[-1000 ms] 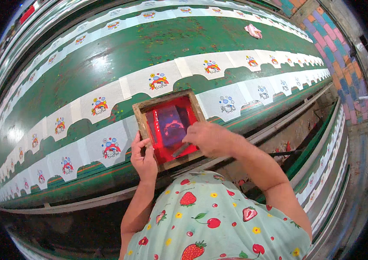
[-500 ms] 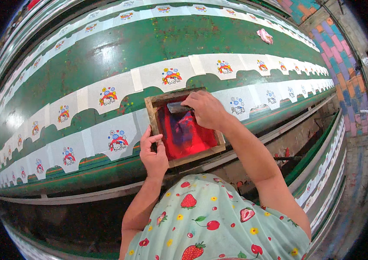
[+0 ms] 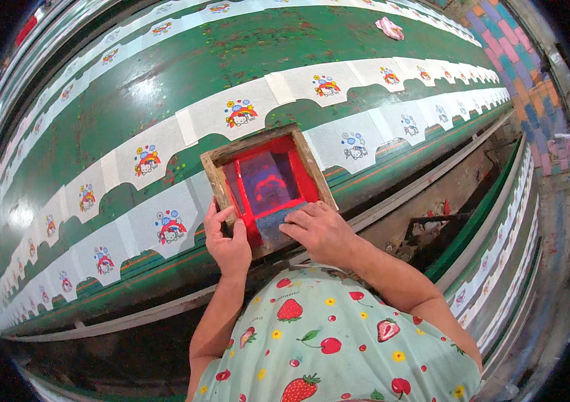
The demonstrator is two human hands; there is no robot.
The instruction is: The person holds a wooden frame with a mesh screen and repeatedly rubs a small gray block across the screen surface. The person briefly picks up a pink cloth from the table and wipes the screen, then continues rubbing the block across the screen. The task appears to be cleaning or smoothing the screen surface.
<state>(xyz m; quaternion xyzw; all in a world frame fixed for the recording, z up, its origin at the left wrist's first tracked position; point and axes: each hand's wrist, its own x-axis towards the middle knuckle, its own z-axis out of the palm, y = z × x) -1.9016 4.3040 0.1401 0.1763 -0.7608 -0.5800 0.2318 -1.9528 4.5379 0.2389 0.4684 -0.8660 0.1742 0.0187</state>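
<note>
A square wooden screen frame (image 3: 218,177) with a red and purple inked mesh (image 3: 268,179) rests over the near row of white cut pieces (image 3: 353,124), which bear colourful cartoon prints. My left hand (image 3: 230,244) is closed on the frame's lower-left side, thumb up. My right hand (image 3: 315,231) grips a grey-blue squeegee (image 3: 270,220) lying across the near end of the mesh, where a band of red ink edges it. Whatever piece is under the frame is hidden.
The long green table (image 3: 218,47) carries further rows of printed pieces. A crumpled pink cloth (image 3: 389,28) lies at its back right. A rail (image 3: 426,174) runs along the near edge, with another table (image 3: 496,248) at right and coloured paving (image 3: 509,57) beyond.
Since half a second ago, my right hand has drawn the squeegee from the far end of the mesh down to the near end. My left hand still holds the frame.
</note>
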